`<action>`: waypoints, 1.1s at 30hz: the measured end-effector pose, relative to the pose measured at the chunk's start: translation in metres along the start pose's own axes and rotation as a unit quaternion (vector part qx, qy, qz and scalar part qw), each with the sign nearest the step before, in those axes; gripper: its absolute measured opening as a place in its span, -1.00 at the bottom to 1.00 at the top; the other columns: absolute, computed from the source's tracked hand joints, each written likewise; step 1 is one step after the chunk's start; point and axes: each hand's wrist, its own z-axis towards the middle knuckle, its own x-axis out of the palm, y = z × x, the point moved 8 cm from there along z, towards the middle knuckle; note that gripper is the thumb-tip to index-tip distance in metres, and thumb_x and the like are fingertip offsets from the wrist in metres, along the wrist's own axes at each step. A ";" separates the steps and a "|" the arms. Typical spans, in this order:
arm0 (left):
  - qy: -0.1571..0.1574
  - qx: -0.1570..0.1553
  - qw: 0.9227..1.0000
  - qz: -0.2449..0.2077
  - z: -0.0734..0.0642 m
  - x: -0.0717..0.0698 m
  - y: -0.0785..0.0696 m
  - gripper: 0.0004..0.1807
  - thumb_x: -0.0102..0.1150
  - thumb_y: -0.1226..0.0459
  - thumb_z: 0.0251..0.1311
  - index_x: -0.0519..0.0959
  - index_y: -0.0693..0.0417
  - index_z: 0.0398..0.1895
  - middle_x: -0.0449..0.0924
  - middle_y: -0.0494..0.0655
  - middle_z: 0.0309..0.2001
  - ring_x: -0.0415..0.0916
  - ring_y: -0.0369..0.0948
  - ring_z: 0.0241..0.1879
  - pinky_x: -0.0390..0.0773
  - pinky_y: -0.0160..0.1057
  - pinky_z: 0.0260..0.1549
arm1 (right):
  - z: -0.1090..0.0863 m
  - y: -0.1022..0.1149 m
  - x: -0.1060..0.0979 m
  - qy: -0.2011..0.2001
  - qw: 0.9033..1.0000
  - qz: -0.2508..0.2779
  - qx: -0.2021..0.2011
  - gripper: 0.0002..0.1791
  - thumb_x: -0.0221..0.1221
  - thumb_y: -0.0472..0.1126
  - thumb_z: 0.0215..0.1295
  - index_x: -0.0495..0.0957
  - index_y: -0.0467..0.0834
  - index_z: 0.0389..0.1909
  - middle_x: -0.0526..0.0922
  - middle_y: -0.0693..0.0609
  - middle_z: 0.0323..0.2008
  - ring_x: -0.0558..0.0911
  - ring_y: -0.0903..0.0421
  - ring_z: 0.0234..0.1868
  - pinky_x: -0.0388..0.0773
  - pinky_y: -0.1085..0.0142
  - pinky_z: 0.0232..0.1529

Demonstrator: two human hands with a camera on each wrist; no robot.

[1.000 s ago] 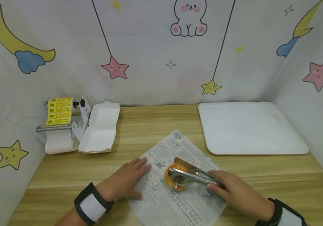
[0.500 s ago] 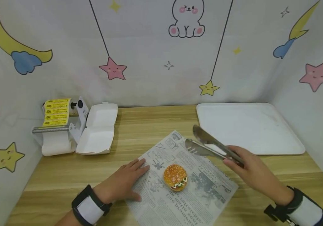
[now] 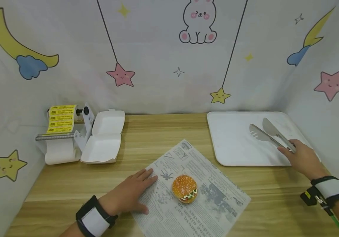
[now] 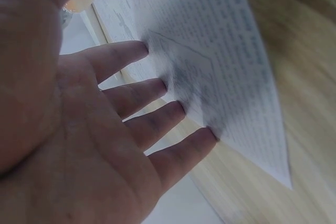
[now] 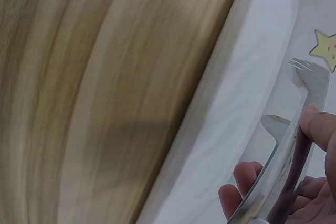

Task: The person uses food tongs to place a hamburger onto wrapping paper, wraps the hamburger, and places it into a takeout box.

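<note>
Metal tongs (image 3: 271, 135), one arm ending in a slotted fork and the other in a flat blade, are gripped by my right hand (image 3: 304, 159) over the white tray (image 3: 231, 144). Their two tips stand apart with nothing between them. My left hand (image 3: 130, 192) rests with spread fingers on the left edge of a newsprint-patterned paper sheet (image 3: 216, 200). In the left wrist view its fingertips (image 4: 173, 111) touch the paper. A small burger (image 3: 184, 188) with a sesame bun lies on the middle of the sheet, apart from both hands.
At the back left, an opened white box (image 3: 102, 141) stands beside a label dispenser (image 3: 61, 131) with a yellow label roll. All this sits on a wood-grain table (image 3: 163, 131). A printed white wall (image 3: 157, 49) closes the back and sides.
The tongs have come off the burger, which stays on the paper. My right hand has carried them right and back, over the tray. The left hand has kept its place.
</note>
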 end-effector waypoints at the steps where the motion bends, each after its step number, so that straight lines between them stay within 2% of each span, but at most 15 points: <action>1: 0.001 -0.001 1.000 0.001 0.000 0.001 0.000 0.11 0.68 0.02 -0.21 0.36 0.14 0.48 0.14 0.22 0.54 0.07 0.22 0.51 0.25 0.28 0.35 | 0.001 -0.008 0.001 0.003 1.000 -0.001 0.005 -0.29 0.09 0.02 0.56 0.27 -0.67 0.12 0.47 -0.29 -0.41 0.49 -0.12 -0.45 0.35 0.20 -0.54; 6: 0.005 -0.004 1.000 0.003 0.001 0.002 0.000 0.11 0.68 0.02 -0.21 0.36 0.12 0.48 0.14 0.20 0.54 0.08 0.21 0.51 0.24 0.27 0.36 | 0.002 -0.034 0.007 0.012 0.999 0.002 0.035 -0.29 0.06 0.01 0.57 0.25 -0.69 0.11 0.46 -0.33 -0.40 0.48 -0.17 -0.43 0.37 0.17 -0.53; 9: 0.005 -0.004 1.000 -0.001 0.001 0.003 -0.001 0.11 0.68 0.03 -0.21 0.36 0.12 0.48 0.14 0.20 0.54 0.07 0.21 0.51 0.23 0.26 0.37 | 0.001 -0.040 0.009 0.004 0.999 -0.003 0.048 -0.28 0.08 -0.01 0.55 0.24 -0.72 0.10 0.49 -0.47 -0.32 0.50 -0.26 -0.38 0.44 0.06 -0.49; 15: 0.006 -0.006 1.000 0.008 0.001 0.003 -0.001 0.10 0.68 0.02 -0.20 0.36 0.11 0.48 0.14 0.19 0.55 0.07 0.20 0.51 0.24 0.24 0.37 | 0.001 -0.044 0.015 -0.005 0.999 0.000 0.050 -0.21 0.08 0.01 0.55 0.19 -0.77 0.13 0.44 -0.70 -0.15 0.55 -0.46 -0.25 0.50 -0.21 -0.35; 22: 0.005 -0.010 1.000 0.009 0.000 0.000 -0.002 0.11 0.68 0.03 -0.21 0.36 0.12 0.48 0.14 0.18 0.55 0.08 0.19 0.52 0.23 0.25 0.37 | 0.004 -0.047 0.021 -0.006 0.999 0.000 0.051 -0.17 0.07 0.05 0.55 0.16 -0.78 0.15 0.40 -0.75 -0.08 0.52 -0.57 -0.13 0.49 -0.28 -0.26; 27: 0.005 -0.007 1.000 0.006 -0.002 -0.001 -0.002 0.10 0.68 0.03 -0.20 0.35 0.13 0.48 0.14 0.19 0.55 0.07 0.19 0.52 0.23 0.25 0.37 | 0.005 -0.047 0.023 -0.005 0.999 -0.001 0.054 -0.13 0.06 0.05 0.55 0.12 -0.80 0.19 0.34 -0.80 -0.02 0.43 -0.66 -0.02 0.43 -0.37 -0.11; 31: 0.005 -0.003 1.000 0.004 -0.002 -0.001 -0.002 0.10 0.67 0.02 -0.18 0.34 0.13 0.49 0.14 0.20 0.55 0.07 0.20 0.51 0.23 0.25 0.37 | 0.002 -0.043 0.019 -0.042 0.997 0.003 0.061 -0.06 0.16 0.03 0.47 0.03 -0.78 0.27 0.20 -0.85 0.06 0.28 -0.73 0.07 0.30 -0.48 0.02; 33: 0.003 -0.002 1.000 0.004 -0.002 -0.001 -0.001 0.10 0.66 0.02 -0.18 0.34 0.14 0.49 0.13 0.22 0.54 0.07 0.21 0.51 0.23 0.26 0.37 | -0.001 -0.034 0.015 -0.067 0.996 0.011 0.062 0.00 0.21 0.02 0.42 -0.04 -0.74 0.35 0.11 -0.83 0.15 0.20 -0.74 0.15 0.21 -0.52 0.09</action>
